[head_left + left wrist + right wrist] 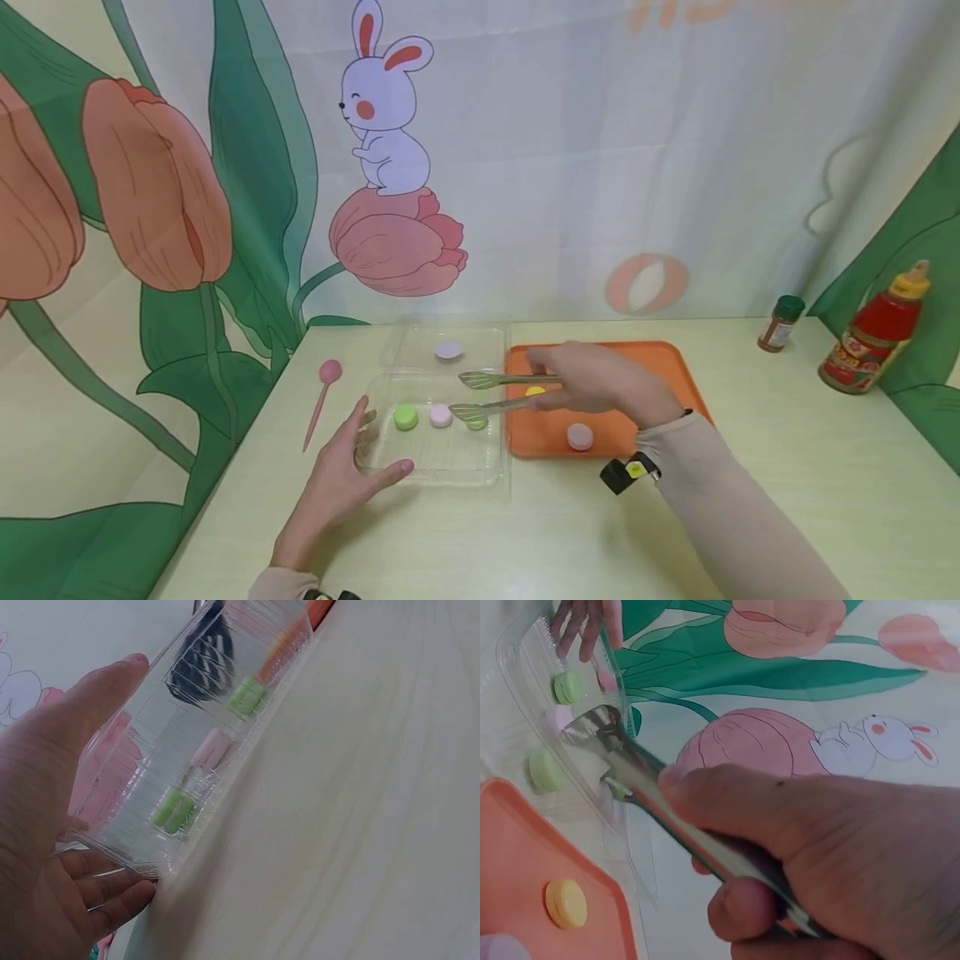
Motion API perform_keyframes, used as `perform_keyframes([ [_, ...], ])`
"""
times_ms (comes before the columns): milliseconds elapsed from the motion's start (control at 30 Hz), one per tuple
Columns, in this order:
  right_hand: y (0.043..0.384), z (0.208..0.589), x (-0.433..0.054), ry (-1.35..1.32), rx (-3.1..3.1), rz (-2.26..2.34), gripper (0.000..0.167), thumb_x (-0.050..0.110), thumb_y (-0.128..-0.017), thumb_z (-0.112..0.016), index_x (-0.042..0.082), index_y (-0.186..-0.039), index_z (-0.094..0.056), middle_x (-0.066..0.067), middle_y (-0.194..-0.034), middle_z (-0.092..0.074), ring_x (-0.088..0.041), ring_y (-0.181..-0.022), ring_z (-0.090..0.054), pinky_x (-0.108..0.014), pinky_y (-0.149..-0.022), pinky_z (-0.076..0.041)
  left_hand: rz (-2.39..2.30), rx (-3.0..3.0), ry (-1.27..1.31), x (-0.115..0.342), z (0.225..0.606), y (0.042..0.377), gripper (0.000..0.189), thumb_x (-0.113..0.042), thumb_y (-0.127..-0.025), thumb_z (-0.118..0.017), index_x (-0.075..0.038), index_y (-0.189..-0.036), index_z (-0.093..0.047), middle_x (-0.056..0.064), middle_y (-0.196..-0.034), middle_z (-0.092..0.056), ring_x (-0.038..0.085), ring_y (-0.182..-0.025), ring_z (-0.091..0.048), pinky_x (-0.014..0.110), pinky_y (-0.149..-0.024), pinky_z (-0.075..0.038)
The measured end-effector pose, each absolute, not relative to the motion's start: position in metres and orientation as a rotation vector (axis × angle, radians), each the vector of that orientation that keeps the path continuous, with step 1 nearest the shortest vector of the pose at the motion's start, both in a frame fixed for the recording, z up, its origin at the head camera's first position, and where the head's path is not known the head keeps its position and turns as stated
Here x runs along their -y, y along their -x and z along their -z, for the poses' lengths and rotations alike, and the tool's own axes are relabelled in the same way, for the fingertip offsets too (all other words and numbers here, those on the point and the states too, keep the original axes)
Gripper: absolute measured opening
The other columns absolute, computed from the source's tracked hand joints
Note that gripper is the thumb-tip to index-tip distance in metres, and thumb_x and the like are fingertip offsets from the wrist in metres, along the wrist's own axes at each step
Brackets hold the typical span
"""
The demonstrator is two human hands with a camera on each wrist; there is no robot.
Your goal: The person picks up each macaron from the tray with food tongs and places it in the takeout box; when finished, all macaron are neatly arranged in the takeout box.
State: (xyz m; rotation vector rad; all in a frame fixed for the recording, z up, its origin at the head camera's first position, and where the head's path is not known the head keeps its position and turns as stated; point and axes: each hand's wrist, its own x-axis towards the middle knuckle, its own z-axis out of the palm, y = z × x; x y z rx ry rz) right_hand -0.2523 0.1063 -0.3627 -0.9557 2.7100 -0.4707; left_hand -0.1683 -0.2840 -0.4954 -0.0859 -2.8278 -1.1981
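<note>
My right hand (600, 379) grips metal tongs (517, 405), whose slotted ends are spread apart with nothing between them. They hang over the right part of a clear plastic container (427, 477). Inside it, a green macaron (406, 417), a pink macaron (440, 415) and another green macaron (477, 421) sit in a row, the last partly covered by the tongs. At the container's left end, my left hand (337, 471) rests with spread fingers along the side and thumb over the front edge. A yellow macaron (567, 904) and a pale pink macaron (580, 437) lie on the orange tray (682, 375).
The container's raised lid (405, 350) stands behind it, with a pale lilac oval (448, 350) showing there. A pink spoon (323, 396) lies on the left. At the back right stand a green-capped spice jar (781, 324) and a red sauce bottle (873, 337). A printed curtain (540, 183) hangs behind.
</note>
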Motion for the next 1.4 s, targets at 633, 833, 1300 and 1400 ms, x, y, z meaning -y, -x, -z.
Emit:
perform_keyframes([
  [633,0.223,0.384,-0.228,0.726,-2.666,1.107,0.037,0.044,-0.105,-0.079,0.022,-0.124,-0.056,0.005,-0.065,-0.044,-0.012,-0.056,-0.043,-0.030,-0.053,-0.039,1.184,2.832,0.087,0.285,0.496,0.168,0.131,-0.060,-0.086,-0.093,-0.012,-0.179,-0.015,0.019,-0.175,-0.044,0.043,-0.158,-0.047,0.066,-0.131,-0.034],
  [833,0.210,0.408,-0.263,0.652,-2.657,1.171,0.033,0.035,-0.107,-0.078,0.020,-0.124,-0.054,0.004,-0.068,-0.045,-0.012,-0.058,-0.044,-0.029,-0.052,-0.040,1.173,2.836,0.081,0.285,0.496,0.168,0.130,-0.060,-0.086,-0.093,-0.012,-0.180,-0.015,0.019,-0.175,-0.043,0.045,-0.159,-0.045,0.066,-0.131,-0.034],
  [1300,0.183,0.448,-0.292,0.467,-2.614,1.194,0.035,0.036,-0.106,-0.079,0.012,-0.122,-0.059,0.003,-0.069,-0.051,-0.012,-0.058,-0.048,-0.027,-0.050,-0.041,1.182,2.829,0.088,0.284,0.497,0.169,0.131,-0.059,-0.086,-0.093,-0.011,-0.179,-0.015,0.019,-0.175,-0.044,0.043,-0.159,-0.046,0.066,-0.131,-0.032],
  [1400,0.181,0.453,-0.291,0.480,-2.612,1.177,0.034,0.037,-0.106,-0.079,0.013,-0.122,-0.060,0.001,-0.071,-0.053,-0.013,-0.059,-0.050,-0.027,-0.050,-0.042,1.177,2.831,0.085,0.284,0.497,0.169,0.131,-0.059,-0.086,-0.093,-0.012,-0.180,-0.015,0.019,-0.175,-0.044,0.043,-0.159,-0.046,0.066,-0.131,-0.032],
])
